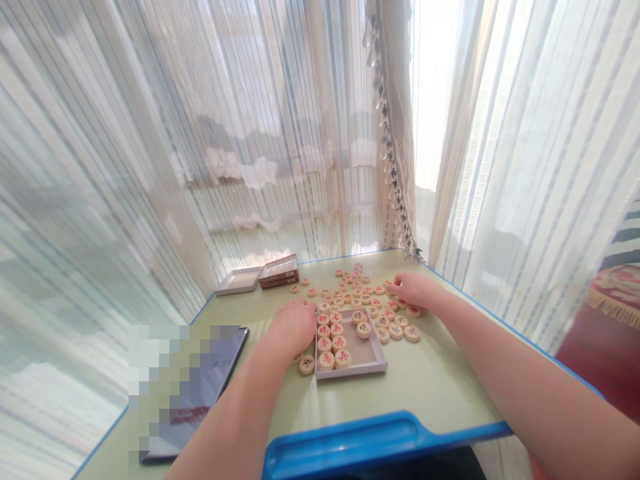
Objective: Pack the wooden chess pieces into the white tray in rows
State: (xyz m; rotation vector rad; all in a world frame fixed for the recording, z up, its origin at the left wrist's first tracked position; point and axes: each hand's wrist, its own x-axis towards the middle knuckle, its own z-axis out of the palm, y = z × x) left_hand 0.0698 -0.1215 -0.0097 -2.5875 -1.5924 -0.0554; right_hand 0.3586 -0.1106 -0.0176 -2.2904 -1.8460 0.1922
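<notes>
A shallow white box (353, 369) on the table holds two columns of xiangqi pieces with red characters (337, 329) along its left side. Two pieces with black characters (361, 324) lie at its right side, one partly over the other. My left hand (294, 328) rests against the box's left edge, its fingers mostly hidden behind its back; a black-lettered piece (307, 364) sits just below it. Further right, my right hand (411, 290) reaches to the back of the scattered pieces, with thumb and fingers closed at a red xiangqi piece (389, 286).
Many loose xiangqi pieces (347, 287) spread behind and right of the box. Further back left are a flat white lid (239, 281) and stacked brown boxes (279, 272). A tablet (220, 363) lies at left. The table has a blue front tray (345, 443); curtains (280, 133) hang behind.
</notes>
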